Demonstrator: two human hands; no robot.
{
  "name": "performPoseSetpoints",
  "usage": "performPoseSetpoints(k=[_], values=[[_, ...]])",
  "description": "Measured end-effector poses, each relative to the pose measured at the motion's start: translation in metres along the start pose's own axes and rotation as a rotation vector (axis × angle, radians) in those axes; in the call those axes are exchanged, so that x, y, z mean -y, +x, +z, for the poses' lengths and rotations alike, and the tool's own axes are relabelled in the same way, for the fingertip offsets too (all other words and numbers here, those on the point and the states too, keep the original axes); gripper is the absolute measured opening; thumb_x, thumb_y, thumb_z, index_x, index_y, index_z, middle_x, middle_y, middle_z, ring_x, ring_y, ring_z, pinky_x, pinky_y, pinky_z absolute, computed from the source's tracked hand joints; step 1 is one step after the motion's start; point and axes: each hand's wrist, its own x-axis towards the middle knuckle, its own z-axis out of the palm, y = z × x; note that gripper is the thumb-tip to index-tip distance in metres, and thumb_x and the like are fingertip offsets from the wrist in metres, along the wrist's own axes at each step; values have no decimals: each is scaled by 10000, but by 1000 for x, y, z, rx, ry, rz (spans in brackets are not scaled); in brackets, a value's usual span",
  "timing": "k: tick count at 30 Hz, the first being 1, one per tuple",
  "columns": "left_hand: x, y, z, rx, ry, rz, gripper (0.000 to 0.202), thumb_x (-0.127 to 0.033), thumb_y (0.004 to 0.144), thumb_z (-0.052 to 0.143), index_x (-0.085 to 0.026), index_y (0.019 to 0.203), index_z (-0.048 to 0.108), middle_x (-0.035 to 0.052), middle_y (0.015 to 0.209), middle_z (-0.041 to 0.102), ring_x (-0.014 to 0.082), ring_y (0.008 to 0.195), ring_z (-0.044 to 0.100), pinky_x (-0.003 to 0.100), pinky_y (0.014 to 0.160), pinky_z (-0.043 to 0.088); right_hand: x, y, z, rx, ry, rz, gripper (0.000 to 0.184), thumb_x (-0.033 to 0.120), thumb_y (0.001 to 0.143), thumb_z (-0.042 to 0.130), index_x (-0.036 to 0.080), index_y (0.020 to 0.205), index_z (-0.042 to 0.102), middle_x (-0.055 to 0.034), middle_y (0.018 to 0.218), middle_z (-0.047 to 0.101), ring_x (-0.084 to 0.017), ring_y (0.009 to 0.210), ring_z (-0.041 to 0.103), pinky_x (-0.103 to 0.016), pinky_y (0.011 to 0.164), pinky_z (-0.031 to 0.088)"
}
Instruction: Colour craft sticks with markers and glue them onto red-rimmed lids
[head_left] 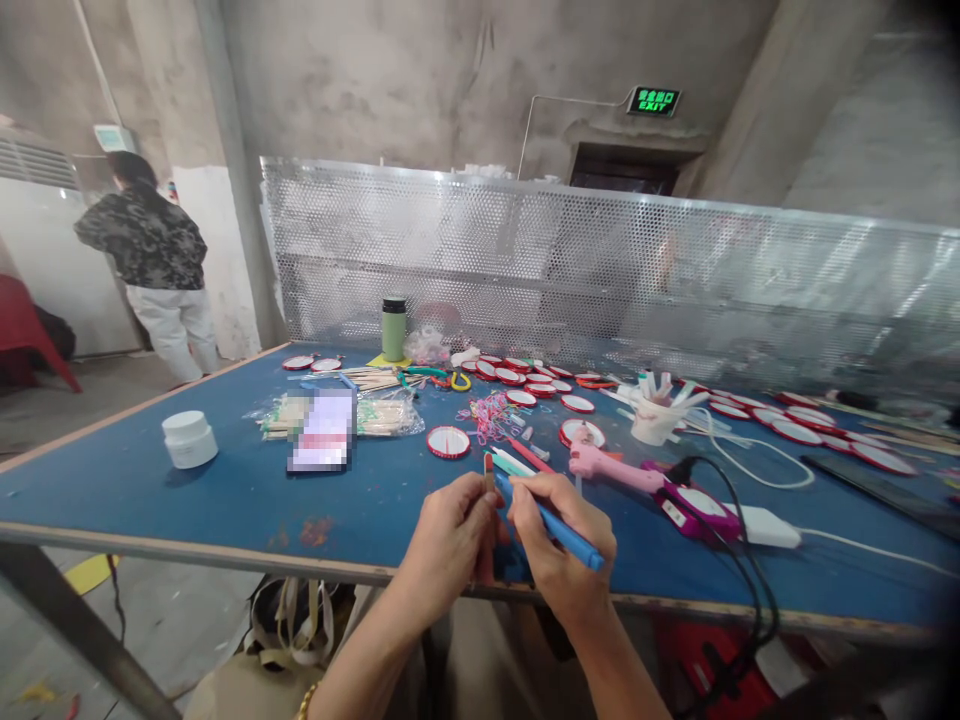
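Observation:
My left hand [457,522], near the table's front edge, is closed on a small flat stick [488,468] with a red end pointing up. My right hand [566,535] grips a blue pen [570,538], slanted with its tip close to the stick. My fingers hide the lower part of the stick. Just beyond my hands lie a white-and-green pen [512,461] and a red pen-like stick [531,455]. A round red-rimmed white disc [448,442] rests ahead of my left hand. Tangled coloured cords [493,415] are heaped behind these.
On the blue table [247,510] stand a white jar [189,440], a phone [322,430] over bagged wooden sticks, a green bottle [393,330] and a cup of pens [652,420]. At right are a pink hand-shaped stick [619,468] and cables. A person [150,260] stands far left.

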Motion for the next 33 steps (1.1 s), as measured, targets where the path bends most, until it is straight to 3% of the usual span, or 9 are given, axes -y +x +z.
performPoseSetpoints(k=[33], values=[[-2,-1,0,-10,38,6,289,-368,924,454,-209,683,481,-56,435,488,105,338,475,187,370,311,2,3,0,16,-9,-34,96,167,897,574,197,842,647,40,639,640,-87,522,597,-205,551,450]])
